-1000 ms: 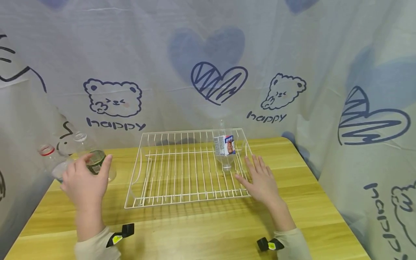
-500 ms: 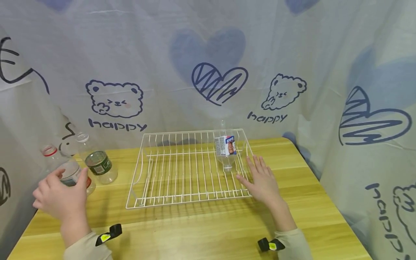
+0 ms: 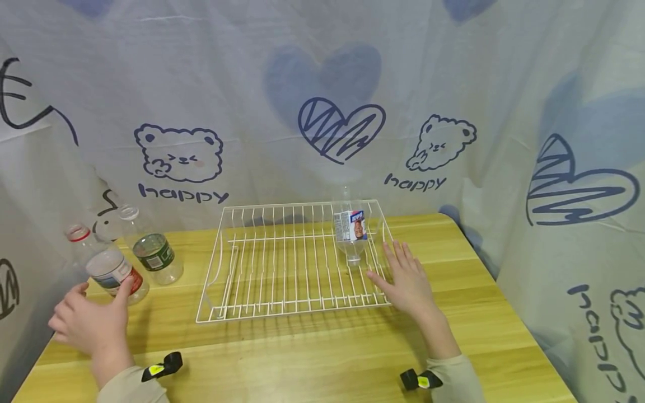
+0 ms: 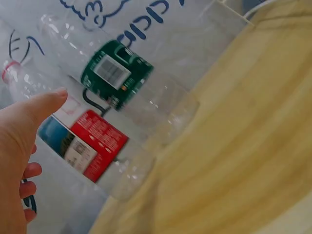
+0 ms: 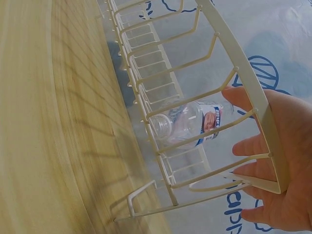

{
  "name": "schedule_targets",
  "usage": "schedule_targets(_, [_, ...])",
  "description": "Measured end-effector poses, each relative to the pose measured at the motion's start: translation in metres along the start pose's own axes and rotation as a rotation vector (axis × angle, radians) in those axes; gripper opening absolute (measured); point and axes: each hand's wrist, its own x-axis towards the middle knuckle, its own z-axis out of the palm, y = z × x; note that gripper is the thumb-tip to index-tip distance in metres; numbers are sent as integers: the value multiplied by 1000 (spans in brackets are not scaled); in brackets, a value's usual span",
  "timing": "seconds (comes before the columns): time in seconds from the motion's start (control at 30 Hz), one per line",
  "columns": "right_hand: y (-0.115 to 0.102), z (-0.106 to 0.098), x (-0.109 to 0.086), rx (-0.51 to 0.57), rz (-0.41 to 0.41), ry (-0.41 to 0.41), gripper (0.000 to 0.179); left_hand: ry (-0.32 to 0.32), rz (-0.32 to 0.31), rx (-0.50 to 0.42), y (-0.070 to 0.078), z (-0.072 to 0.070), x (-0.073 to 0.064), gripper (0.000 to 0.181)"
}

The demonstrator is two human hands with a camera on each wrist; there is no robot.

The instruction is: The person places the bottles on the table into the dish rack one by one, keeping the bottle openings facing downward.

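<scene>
My left hand (image 3: 93,324), thumb and fingers spread apart, is just in front of a clear bottle with a red, white and blue label (image 3: 115,274). It holds nothing; the left wrist view shows the thumb over part of that bottle, and I cannot tell whether they touch. Behind it and to its right stands a clear bottle with a green label (image 3: 153,252). My right hand (image 3: 409,285) lies with extended fingers at the right side of a white wire rack (image 5: 263,117). Inside the rack's right part, a clear bottle with a face label (image 3: 351,225) is upside down, neck lowest.
The rack sits on a yellow wood-grain table (image 3: 282,364). A pale curtain (image 3: 252,112) printed with hearts and bears hangs behind the table and along its sides.
My left hand has drawn back from the green-labelled bottle, moving left and nearer, to in front of the red-labelled bottle. Both bottles now show more fully. The right hand stays at the rack.
</scene>
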Motion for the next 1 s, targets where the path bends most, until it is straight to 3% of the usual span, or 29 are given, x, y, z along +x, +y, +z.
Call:
schedule_targets(0.4, [0,0,-1,7,-2,-10,87,-95,-32,41,-34,30,15,109])
schedule_targets(0.77, [2,-1,2,8,-1,4,86,-240,-41,105,-32,42,25,116])
schedule_targets(1.0, [3,0,1,-1,-16,18,88,-263,-53,83,-32,44,29,113])
